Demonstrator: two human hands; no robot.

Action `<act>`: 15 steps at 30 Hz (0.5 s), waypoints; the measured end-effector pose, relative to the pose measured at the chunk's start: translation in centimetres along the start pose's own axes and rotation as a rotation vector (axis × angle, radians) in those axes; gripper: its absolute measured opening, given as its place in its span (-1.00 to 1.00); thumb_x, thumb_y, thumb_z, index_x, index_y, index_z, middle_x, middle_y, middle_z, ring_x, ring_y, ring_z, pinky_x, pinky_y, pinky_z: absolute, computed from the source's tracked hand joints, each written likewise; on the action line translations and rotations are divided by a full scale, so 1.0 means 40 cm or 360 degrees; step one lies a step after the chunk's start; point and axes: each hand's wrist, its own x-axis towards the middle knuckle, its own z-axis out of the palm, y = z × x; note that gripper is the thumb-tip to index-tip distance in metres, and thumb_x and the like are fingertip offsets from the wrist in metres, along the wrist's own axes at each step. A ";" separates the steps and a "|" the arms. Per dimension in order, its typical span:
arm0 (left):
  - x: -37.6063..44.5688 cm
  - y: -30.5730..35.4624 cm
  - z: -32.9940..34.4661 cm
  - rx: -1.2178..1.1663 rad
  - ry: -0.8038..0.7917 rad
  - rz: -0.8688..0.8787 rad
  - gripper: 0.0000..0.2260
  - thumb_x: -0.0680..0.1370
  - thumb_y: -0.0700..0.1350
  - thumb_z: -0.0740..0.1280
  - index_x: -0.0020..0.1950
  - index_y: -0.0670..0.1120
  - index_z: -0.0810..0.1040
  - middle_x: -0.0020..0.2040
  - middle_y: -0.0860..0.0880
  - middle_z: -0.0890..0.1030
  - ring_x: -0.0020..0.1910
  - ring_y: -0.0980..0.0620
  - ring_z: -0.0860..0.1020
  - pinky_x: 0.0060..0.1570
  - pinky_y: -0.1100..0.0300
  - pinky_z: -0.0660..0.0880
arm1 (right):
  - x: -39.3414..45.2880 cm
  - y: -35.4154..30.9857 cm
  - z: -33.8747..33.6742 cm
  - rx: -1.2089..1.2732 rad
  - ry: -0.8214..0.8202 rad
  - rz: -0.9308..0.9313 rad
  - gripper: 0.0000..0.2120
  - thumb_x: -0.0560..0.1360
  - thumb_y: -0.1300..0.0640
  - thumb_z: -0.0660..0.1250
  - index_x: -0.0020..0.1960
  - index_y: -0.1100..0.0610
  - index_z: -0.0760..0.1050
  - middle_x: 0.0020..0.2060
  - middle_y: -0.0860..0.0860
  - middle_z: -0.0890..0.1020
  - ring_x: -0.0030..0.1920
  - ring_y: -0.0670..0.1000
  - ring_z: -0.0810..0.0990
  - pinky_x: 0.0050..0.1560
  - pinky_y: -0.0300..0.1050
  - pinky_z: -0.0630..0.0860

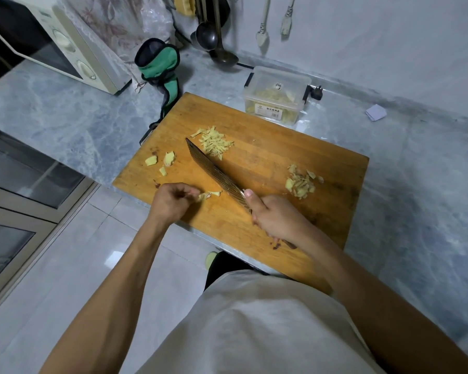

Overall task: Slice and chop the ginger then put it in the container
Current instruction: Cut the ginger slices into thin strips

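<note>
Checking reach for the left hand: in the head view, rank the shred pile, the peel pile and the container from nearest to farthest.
From the left hand:
1. Shred pile, beyond the knife, mid-board.
2. Peel pile, on the board's right side.
3. Container, off the board, by the wall.

The left hand (170, 202) is curled, fingertips pinched on ginger slices (208, 195). The knife (216, 174) handle is gripped by the right hand (276, 220), thumb laid along the blade.

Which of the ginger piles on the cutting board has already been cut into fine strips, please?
The pile of strips beside the knife tip; the right-hand pile holds flat slices, and the left-hand pieces are chunks.
</note>
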 end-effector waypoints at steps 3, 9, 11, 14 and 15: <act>0.008 -0.006 0.013 0.0173 -0.0003 0.0044 -0.93 0.53 -0.21 0.45 -0.05 -0.09 0.71 -0.12 0.04 0.68 -0.18 0.30 0.52 -0.24 0.56 0.32 | 0.003 -0.007 0.001 -0.0017 -0.0014 -0.0008 -0.17 0.63 -0.34 -0.04 -0.17 0.44 0.49 -0.47 0.10 0.44 -0.49 0.04 0.42 -0.40 -0.08 0.39; -0.014 -0.001 0.025 0.0215 0.0278 0.0135 -0.93 0.53 -0.25 0.41 -0.09 -0.09 0.66 -0.14 0.01 0.66 -0.19 0.24 0.55 -0.17 0.52 0.40 | -0.001 -0.016 0.010 -0.0008 -0.0071 -0.0056 -0.32 0.62 -0.35 -0.06 -0.31 0.17 0.42 -0.49 0.10 0.39 -0.50 0.04 0.39 -0.40 -0.04 0.37; -0.031 -0.008 0.036 0.0278 0.0328 0.0285 -0.87 0.52 -0.26 0.40 0.00 -0.08 0.70 -0.06 -0.01 0.67 -0.12 0.11 0.58 -0.03 0.40 0.44 | -0.002 -0.019 0.011 0.0018 -0.0070 -0.0042 -0.32 0.63 -0.33 -0.05 -0.32 0.18 0.42 -0.50 0.08 0.39 -0.50 0.04 0.39 -0.40 -0.05 0.38; -0.039 -0.017 0.056 0.0456 0.0189 0.0437 -0.76 0.53 -0.28 0.37 0.16 -0.11 0.68 0.07 -0.05 0.59 -0.02 0.03 0.55 0.01 0.58 0.30 | -0.003 -0.022 0.012 0.0055 -0.0058 -0.0009 -0.24 0.65 -0.30 -0.03 -0.27 0.35 0.47 -0.51 0.06 0.43 -0.52 0.04 0.43 -0.42 -0.06 0.42; -0.034 -0.018 0.059 0.0520 0.0139 0.0434 -0.75 0.55 -0.27 0.36 0.19 -0.11 0.66 0.10 -0.06 0.57 0.02 -0.03 0.56 0.04 0.53 0.35 | -0.004 -0.023 0.014 0.0051 -0.0051 -0.0002 -0.22 0.65 -0.29 -0.03 -0.21 0.41 0.48 -0.50 0.07 0.44 -0.52 0.04 0.44 -0.43 -0.07 0.43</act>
